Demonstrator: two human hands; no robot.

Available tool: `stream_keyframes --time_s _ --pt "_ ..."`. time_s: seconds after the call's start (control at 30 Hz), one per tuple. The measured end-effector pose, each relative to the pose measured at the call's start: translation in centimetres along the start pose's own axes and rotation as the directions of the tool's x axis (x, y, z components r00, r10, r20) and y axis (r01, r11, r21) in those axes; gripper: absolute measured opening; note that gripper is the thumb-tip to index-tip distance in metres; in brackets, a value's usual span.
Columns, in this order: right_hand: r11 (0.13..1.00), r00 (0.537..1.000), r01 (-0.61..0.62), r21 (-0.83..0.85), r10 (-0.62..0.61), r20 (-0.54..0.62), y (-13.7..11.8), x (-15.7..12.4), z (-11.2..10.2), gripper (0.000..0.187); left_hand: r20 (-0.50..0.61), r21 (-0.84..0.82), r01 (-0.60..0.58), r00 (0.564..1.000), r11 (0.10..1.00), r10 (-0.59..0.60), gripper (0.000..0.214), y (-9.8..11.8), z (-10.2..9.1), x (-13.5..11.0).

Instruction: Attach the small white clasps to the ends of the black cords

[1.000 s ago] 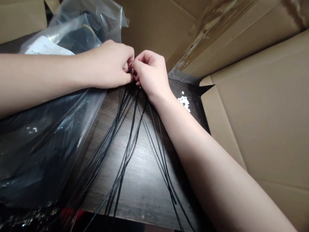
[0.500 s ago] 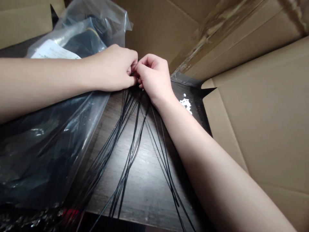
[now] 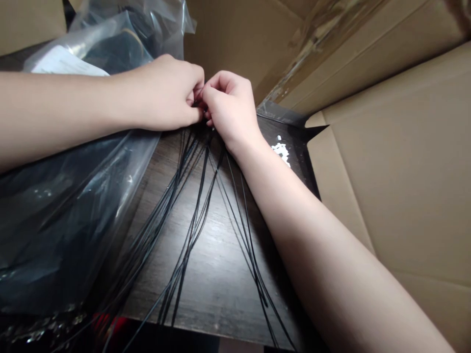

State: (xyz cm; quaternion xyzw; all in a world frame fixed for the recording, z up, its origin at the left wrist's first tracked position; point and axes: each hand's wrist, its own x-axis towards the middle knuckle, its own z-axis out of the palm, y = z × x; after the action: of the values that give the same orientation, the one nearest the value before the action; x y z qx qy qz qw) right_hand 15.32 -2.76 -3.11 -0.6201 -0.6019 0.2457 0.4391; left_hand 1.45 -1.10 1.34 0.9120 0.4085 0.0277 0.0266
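Observation:
Several thin black wires [image 3: 191, 230] fan out over the dark wooden table [image 3: 217, 284] and hang past its front edge. At their far ends, my left hand [image 3: 172, 93] is closed, thumb against curled fingers. My right hand [image 3: 233, 108] meets it there, thumb and forefinger pinched together. What lies between the fingertips is too small and too covered to make out, though the wires run up to just below both hands. To the right of my right forearm lies a small pile of white plastic pieces [image 3: 281, 152].
A large clear plastic bag [image 3: 88, 196] with dark contents covers the left side, under my left forearm. A white paper label [image 3: 68, 63] shows on it. Cardboard boxes [image 3: 397, 162] stand at the back and right, one with brown tape [image 3: 312, 39].
The whole view has shifted a little, so the scene sits slightly higher and further left. Both hands keep the same pinched pose against each other.

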Motion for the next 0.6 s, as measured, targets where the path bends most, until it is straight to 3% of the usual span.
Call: stream_keyframes --time_s 0.17,0.33,0.47,0.6 --pt "1.0 0.998 0.003 0.011 -0.002 -0.069 -0.03 0.03 0.1 0.022 0.102 0.074 0.057 0.993 0.996 -0.064 0.039 0.71 -0.53 0.55" --pt "0.999 0.998 0.001 -0.042 -0.004 -0.067 0.1 0.28 0.15 0.023 0.122 0.105 0.027 0.992 0.994 -0.04 0.039 0.8 -0.66 0.43" --pt "0.998 0.997 0.009 -0.058 -0.013 -0.07 0.16 0.38 0.14 0.023 0.058 0.083 0.0 0.998 0.997 -0.005 0.038 0.69 -0.51 0.28" --pt "0.999 0.997 0.005 -0.049 -0.008 -0.072 0.12 0.34 0.13 0.024 0.114 0.093 0.037 0.992 0.995 -0.048 0.039 0.83 -0.72 0.23"
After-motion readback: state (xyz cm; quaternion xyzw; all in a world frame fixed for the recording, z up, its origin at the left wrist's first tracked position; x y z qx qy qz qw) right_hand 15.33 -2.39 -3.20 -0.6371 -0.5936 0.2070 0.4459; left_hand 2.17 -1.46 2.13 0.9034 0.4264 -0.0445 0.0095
